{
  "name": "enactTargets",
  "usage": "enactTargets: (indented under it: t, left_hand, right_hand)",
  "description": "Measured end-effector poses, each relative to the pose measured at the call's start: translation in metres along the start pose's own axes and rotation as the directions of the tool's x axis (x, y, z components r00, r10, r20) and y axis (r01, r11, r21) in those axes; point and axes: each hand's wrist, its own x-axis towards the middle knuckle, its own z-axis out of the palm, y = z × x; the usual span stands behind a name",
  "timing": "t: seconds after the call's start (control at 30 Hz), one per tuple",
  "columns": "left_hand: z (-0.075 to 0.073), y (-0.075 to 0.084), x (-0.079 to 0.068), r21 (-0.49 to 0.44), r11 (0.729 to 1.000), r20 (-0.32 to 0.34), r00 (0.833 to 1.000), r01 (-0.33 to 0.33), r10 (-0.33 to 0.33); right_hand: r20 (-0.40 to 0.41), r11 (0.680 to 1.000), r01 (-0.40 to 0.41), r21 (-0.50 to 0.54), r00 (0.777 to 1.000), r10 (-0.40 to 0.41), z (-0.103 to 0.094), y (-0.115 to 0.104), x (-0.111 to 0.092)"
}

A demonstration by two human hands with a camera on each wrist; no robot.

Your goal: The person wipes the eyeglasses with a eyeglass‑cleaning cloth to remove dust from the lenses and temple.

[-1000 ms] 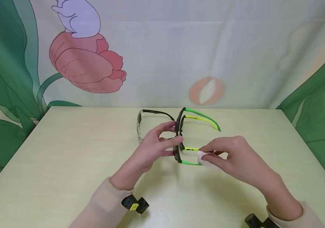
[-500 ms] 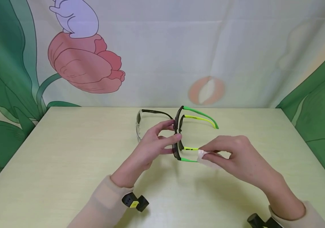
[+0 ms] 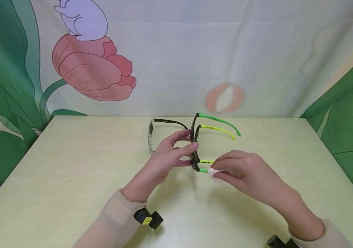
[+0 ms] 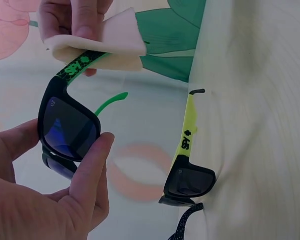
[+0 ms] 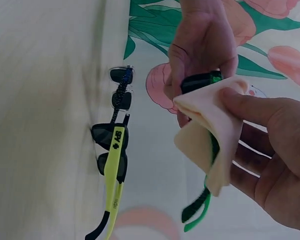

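Observation:
My left hand (image 3: 170,155) grips a pair of black sunglasses with green temples (image 4: 70,127) by the front frame, above the table. In my right hand (image 3: 246,170) is a folded pale cloth (image 5: 214,120), pinched round the near green temple. The cloth wraps over that temple close to the hinge, hiding its middle part; the temple's dark tip shows below the cloth in the right wrist view. The far green temple (image 3: 218,118) sticks out uncovered to the right.
Black sunglasses with yellow temples (image 5: 112,155) stand on the table (image 3: 71,172) just behind the held pair. Farther left are clear-framed sunglasses with dark temples (image 3: 150,136), partly behind my left hand. A printed curtain (image 3: 170,69) hangs along the table's back edge.
My right hand with the cloth has slid left along the near green temple, toward the hinge. The held sunglasses have tilted slightly, their far temple rising a little.

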Motion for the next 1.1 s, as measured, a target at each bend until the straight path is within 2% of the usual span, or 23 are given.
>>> enactTargets:
  t: [0.17, 0.5, 0.8, 1.1]
  left_hand:
    - [0.002, 0.0, 0.001, -0.003, 1.0, 0.009, 1.0, -0.01, 0.01]
    - [0.007, -0.003, 0.005, 0.01, 1.0, 0.035, 0.999, -0.007, 0.006]
    - [0.008, -0.002, 0.002, 0.077, 0.997, 0.084, 0.996, 0.005, -0.012]
    - [0.001, -0.002, -0.007, 0.29, 0.957, 0.156, 0.987, -0.005, -0.043]
  right_hand:
    - [-0.007, 0.989, 0.046, -0.138, 0.999, -0.047, 0.007, 0.0, 0.0]
    - [-0.004, 0.965, 0.049, -0.258, 0.999, -0.052, 0.007, 0.0, -0.004]
    - [-0.02, 0.945, -0.021, -0.325, 1.0, 0.015, -0.001, 0.008, -0.01]
    - [0.006, 0.918, -0.158, -0.362, 0.985, 0.172, -0.014, 0.037, -0.02]
